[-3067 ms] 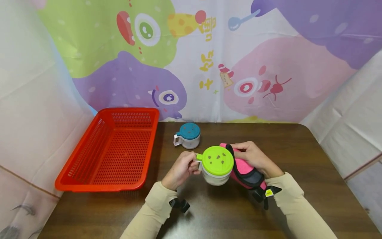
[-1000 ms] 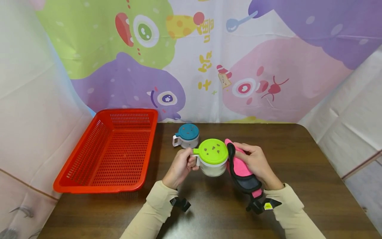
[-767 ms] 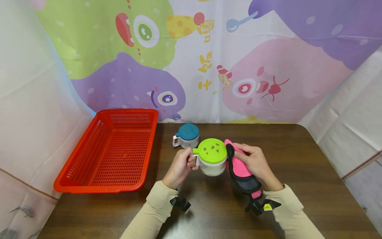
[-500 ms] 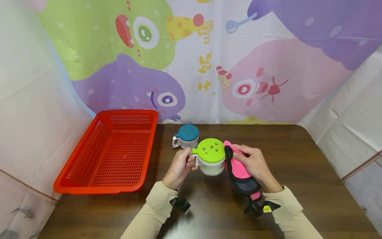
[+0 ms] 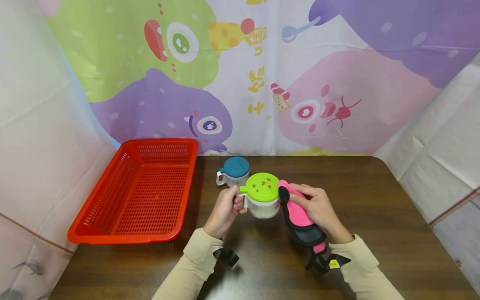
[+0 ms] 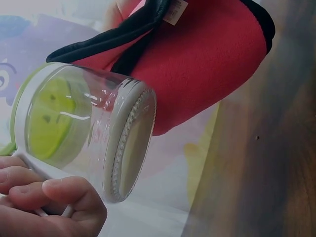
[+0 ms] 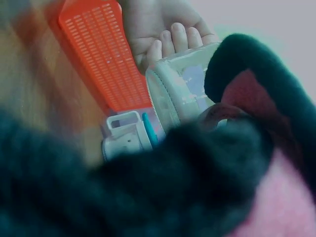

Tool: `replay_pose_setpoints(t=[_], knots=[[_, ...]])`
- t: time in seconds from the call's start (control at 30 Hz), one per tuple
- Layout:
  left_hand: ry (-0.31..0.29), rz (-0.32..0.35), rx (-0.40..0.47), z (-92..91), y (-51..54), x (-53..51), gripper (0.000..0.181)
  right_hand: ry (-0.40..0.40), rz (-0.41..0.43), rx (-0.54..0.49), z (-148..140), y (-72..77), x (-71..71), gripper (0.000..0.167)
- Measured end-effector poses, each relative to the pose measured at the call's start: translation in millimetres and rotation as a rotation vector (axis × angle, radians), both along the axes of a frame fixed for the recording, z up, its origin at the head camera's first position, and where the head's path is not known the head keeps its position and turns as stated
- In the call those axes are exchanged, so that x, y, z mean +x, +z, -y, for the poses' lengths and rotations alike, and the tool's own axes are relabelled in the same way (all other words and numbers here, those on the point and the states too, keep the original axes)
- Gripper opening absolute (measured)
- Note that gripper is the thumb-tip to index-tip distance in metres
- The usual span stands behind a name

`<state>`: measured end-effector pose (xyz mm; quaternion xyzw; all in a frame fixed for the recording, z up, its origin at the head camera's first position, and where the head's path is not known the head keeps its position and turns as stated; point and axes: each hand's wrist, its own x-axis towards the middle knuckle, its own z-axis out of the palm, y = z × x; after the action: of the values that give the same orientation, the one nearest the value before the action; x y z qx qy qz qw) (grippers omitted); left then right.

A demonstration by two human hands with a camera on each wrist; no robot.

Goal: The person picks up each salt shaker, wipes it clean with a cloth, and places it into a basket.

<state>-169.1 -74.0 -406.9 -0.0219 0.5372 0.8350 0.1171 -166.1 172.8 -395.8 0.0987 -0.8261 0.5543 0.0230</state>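
My left hand (image 5: pixel 225 208) grips the white handle of a clear glass seasoning jar (image 5: pixel 264 209) with a lime-green lid, held above the table. In my right hand (image 5: pixel 316 208) is a pink fleecy cloth piece (image 5: pixel 300 210) with black edging, pinched between thumb and fingers. The cloth's upper end touches or nearly touches the jar's right side. The left wrist view shows the cloth (image 6: pixel 202 64) behind the jar's clear wall (image 6: pixel 69 118), a small white label on its edge. Black trim blurs much of the right wrist view, hiding my right fingers there.
Behind the held jar, a second jar (image 5: pixel 237 171) with a blue lid and white handle stands on the brown table (image 5: pixel 375 200). A red perforated plastic basket (image 5: pixel 185 200) sits at the left. A printed cartoon cloth (image 5: pixel 258 137) hangs behind the table.
Both hands keep their holds. The green-lidded jar has shifted up and left, closer to the blue-lidded one, and the pink cloth has followed it left beside its wall.
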Motion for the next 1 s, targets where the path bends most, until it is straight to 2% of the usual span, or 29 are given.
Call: replay_pose_setpoints(t=[0.13, 0.27, 0.37, 0.53, 1.0], knots=[[0.016, -0.002, -0.004, -0.8, -1.5, -0.6, 0.028, 0.010, -0.038, 0.022, -1, -1.8, 2.1, 0.034], [0.036, -0.020, -0.050, -2.2, -1.7, 0.5, 0.027, 0.037, -0.098, 0.070, -4, -4.7, 3.4, 0.032], [0.050, -0.029, -0.080, -2.5, -1.4, 1.5, 0.027, 0.067, -0.175, 0.120, -8, -6.1, 2.8, 0.031], [0.053, -0.032, -0.078, -2.2, -0.3, 2.4, 0.027, 0.101, -0.317, 0.183, -15, -5.2, -0.9, 0.031], [0.033, -0.010, -0.092, -2.5, -2.0, 2.0, 0.025, 0.053, -0.463, 0.332, -36, 22.5, -12.8, 0.033]])
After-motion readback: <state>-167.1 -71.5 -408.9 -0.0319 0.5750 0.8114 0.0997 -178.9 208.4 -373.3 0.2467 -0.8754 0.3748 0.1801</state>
